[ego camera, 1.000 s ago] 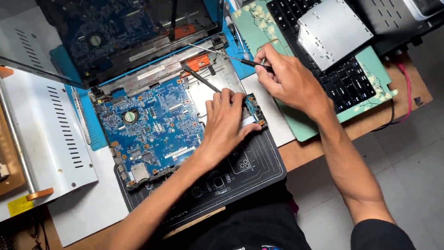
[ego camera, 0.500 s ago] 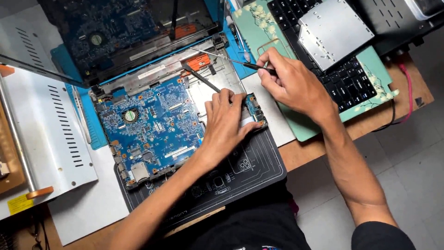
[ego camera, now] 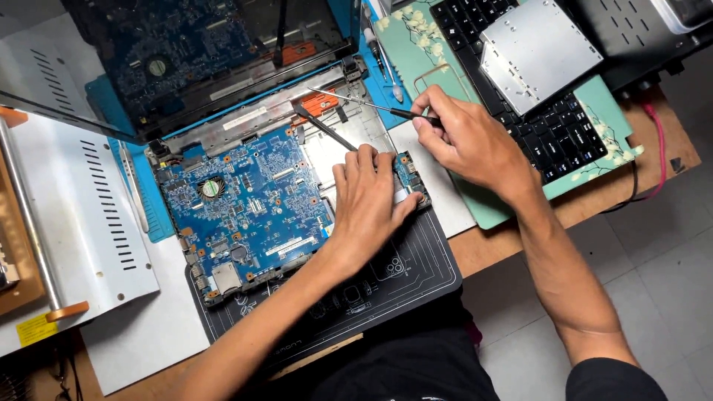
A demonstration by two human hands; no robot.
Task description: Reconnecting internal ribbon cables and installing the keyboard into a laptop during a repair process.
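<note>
Nearest me lies the black mat (ego camera: 416,278), and on it the opened laptop base with its blue board (ego camera: 245,204). My left hand (ego camera: 368,204) rests flat on the board's right end, fingers spread and pressing down, gripping nothing; its fingertips reach the bare grey metal area just beyond. That pressure is what I judge matters most here: it steadies the board so the tool tip will not skid across the small parts.

Just beyond and to the right, my right hand (ego camera: 468,141) is closed around the dark handle of a thin screwdriver (ego camera: 356,102), pinched between thumb and fingers like a pen. The shaft runs left, nearly level, with its tip over the far edge of the base near an orange part (ego camera: 323,104). I cannot tell whether the tip touches anything. To do this well, I would keep the shaft in line with whatever it seats on and press lightly.

Farther right sits a keyboard (ego camera: 557,137) with a silver drive (ego camera: 538,52) lying on it. Far left, the lid (ego camera: 200,59) leans open.
</note>
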